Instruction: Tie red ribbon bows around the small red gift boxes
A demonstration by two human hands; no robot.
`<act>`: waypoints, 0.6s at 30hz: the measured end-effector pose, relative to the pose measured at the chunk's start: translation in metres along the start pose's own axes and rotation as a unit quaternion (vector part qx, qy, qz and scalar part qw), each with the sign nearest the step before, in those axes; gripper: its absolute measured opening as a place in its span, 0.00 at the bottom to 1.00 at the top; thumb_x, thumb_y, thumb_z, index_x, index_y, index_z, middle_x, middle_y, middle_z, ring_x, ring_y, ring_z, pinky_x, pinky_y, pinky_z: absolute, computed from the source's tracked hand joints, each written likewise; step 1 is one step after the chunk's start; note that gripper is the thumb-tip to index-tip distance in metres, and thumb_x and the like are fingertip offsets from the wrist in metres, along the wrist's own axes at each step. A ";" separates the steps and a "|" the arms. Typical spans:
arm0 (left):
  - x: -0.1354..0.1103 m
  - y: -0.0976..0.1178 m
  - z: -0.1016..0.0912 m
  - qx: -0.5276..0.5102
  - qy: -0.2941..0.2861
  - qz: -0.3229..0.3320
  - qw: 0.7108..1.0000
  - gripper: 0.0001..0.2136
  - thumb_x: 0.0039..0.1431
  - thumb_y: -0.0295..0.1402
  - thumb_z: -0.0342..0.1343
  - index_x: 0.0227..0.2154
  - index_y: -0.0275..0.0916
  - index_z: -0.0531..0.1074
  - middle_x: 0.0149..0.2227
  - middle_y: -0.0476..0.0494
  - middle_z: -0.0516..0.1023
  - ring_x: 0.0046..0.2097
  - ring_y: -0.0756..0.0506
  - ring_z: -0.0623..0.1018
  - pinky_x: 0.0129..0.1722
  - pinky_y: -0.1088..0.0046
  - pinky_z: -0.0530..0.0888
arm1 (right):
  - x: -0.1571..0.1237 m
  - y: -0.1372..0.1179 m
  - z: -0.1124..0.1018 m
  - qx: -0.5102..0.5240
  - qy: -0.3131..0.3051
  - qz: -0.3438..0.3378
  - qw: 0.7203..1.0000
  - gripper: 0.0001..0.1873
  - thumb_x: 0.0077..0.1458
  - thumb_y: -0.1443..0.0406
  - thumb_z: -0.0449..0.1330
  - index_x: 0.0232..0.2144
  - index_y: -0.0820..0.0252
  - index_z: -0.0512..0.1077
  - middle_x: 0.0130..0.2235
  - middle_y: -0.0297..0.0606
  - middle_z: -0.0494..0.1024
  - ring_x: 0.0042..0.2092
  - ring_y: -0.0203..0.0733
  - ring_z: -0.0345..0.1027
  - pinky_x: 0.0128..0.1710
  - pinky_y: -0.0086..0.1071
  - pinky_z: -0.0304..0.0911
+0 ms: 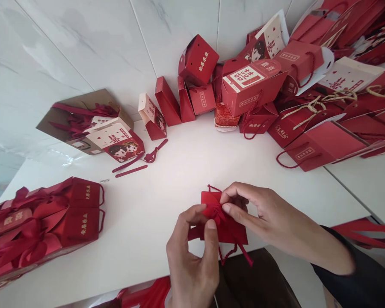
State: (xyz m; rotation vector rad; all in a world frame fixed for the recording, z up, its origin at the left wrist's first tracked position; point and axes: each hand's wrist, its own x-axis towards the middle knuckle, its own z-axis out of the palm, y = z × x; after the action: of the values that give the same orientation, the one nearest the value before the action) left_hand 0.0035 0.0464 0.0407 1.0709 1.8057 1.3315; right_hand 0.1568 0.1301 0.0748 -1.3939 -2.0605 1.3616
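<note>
A small red gift box (237, 231) with twisted cord handles lies near the table's front edge, under both hands. On its top is a red ribbon bow (218, 214), partly covered by fingers. My left hand (194, 252) pinches the bow's left side between thumb and fingertips. From the right, my right hand (253, 209) pinches the ribbon by the knot with thumb and index finger. One ribbon tail (245, 255) hangs past the box's lower edge.
Finished boxes with bows (45, 222) stand in a tray at left. A carton of ribbons (83, 115) is at the back left, loose ribbon strips (131, 171) before it. Red gift boxes (250, 90) pile along the marbled wall and right side.
</note>
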 end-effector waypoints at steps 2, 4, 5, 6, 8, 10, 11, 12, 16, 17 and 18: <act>0.003 0.005 -0.001 0.011 -0.024 -0.026 0.999 0.10 0.64 0.41 0.60 0.44 0.44 0.76 0.31 0.50 0.76 0.34 0.48 0.74 0.34 0.73 0.73 | 0.001 0.001 0.001 0.000 0.001 0.001 1.000 0.08 0.69 0.58 0.54 0.38 0.51 0.71 0.35 0.28 0.78 0.30 0.35 0.66 0.25 0.30 0.55; 0.006 0.009 -0.003 0.016 -0.038 -0.053 0.998 0.12 0.65 0.44 0.57 0.45 0.44 0.75 0.28 0.50 0.75 0.31 0.48 0.73 0.30 0.74 0.70 | 0.002 0.001 0.001 -0.003 0.002 0.002 1.000 0.09 0.69 0.57 0.54 0.39 0.51 0.71 0.35 0.28 0.78 0.29 0.35 0.64 0.24 0.30 0.55; 0.007 0.010 -0.004 0.016 -0.043 -0.065 0.997 0.13 0.66 0.46 0.57 0.45 0.43 0.75 0.27 0.50 0.74 0.30 0.48 0.72 0.28 0.75 0.69 | 0.002 0.002 0.001 -0.004 0.002 0.003 1.000 0.09 0.69 0.57 0.54 0.39 0.51 0.71 0.35 0.28 0.78 0.28 0.35 0.63 0.24 0.30 0.55; 0.008 0.011 -0.005 0.016 -0.048 -0.074 0.996 0.14 0.65 0.47 0.57 0.45 0.43 0.74 0.27 0.50 0.74 0.30 0.48 0.71 0.27 0.75 0.68 | 0.002 0.002 0.001 -0.005 0.002 0.003 1.000 0.09 0.69 0.58 0.54 0.39 0.51 0.71 0.35 0.28 0.78 0.28 0.35 0.63 0.25 0.30 0.55; 0.009 0.012 -0.006 0.026 -0.057 -0.081 0.995 0.14 0.63 0.47 0.59 0.44 0.44 0.75 0.26 0.50 0.74 0.31 0.47 0.71 0.28 0.74 0.67 | 0.002 0.002 0.001 -0.004 0.005 0.003 1.000 0.09 0.69 0.58 0.54 0.38 0.51 0.71 0.35 0.28 0.78 0.28 0.35 0.63 0.25 0.30 0.55; 0.011 0.012 -0.007 0.033 -0.071 -0.075 0.994 0.12 0.62 0.46 0.60 0.40 0.43 0.77 0.27 0.49 0.75 0.32 0.46 0.70 0.30 0.72 0.67 | 0.001 0.003 0.002 0.000 0.006 0.000 1.000 0.08 0.68 0.58 0.55 0.38 0.51 0.72 0.35 0.29 0.78 0.29 0.35 0.65 0.25 0.30 0.56; 0.012 0.012 -0.007 0.033 -0.076 -0.070 0.994 0.11 0.62 0.45 0.60 0.37 0.43 0.77 0.28 0.48 0.76 0.32 0.46 0.69 0.31 0.72 0.67 | 0.001 0.003 0.002 0.002 0.007 -0.001 1.000 0.08 0.68 0.58 0.55 0.38 0.51 0.72 0.35 0.29 0.79 0.30 0.36 0.66 0.25 0.30 0.57; 0.012 0.011 -0.007 0.031 -0.080 -0.061 0.994 0.10 0.63 0.44 0.59 0.34 0.42 0.77 0.28 0.47 0.76 0.32 0.46 0.69 0.32 0.71 0.67 | 0.001 0.003 0.002 0.002 0.007 -0.003 1.000 0.08 0.68 0.58 0.55 0.38 0.51 0.72 0.35 0.29 0.79 0.30 0.36 0.67 0.26 0.30 0.58; 0.016 0.009 -0.005 0.039 -0.068 -0.005 0.997 0.07 0.63 0.38 0.58 0.31 0.43 0.76 0.30 0.48 0.73 0.33 0.45 0.67 0.32 0.72 0.67 | 0.000 0.003 0.002 0.008 0.006 -0.005 1.000 0.09 0.69 0.58 0.54 0.40 0.51 0.74 0.38 0.30 0.80 0.32 0.36 0.69 0.28 0.30 0.61; 0.016 0.009 -0.005 0.047 -0.070 0.008 0.996 0.05 0.63 0.37 0.58 0.32 0.44 0.75 0.31 0.47 0.73 0.33 0.45 0.67 0.33 0.71 0.67 | -0.001 0.003 0.002 0.013 0.007 -0.006 1.000 0.10 0.69 0.58 0.54 0.42 0.51 0.74 0.40 0.31 0.81 0.33 0.36 0.70 0.28 0.30 0.62; 0.017 0.009 -0.005 0.054 -0.078 0.019 0.995 0.04 0.63 0.36 0.58 0.33 0.44 0.75 0.32 0.47 0.74 0.33 0.45 0.67 0.33 0.71 0.67 | -0.001 0.003 0.002 0.019 0.005 -0.009 1.000 0.10 0.69 0.57 0.54 0.44 0.50 0.74 0.43 0.32 0.81 0.34 0.37 0.71 0.28 0.30 0.63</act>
State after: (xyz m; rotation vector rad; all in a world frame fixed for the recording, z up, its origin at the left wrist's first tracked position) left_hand -0.0064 0.0604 0.0499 1.2377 1.7661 1.1494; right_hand 0.1577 0.1283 0.0716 -1.3600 -2.0261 1.3761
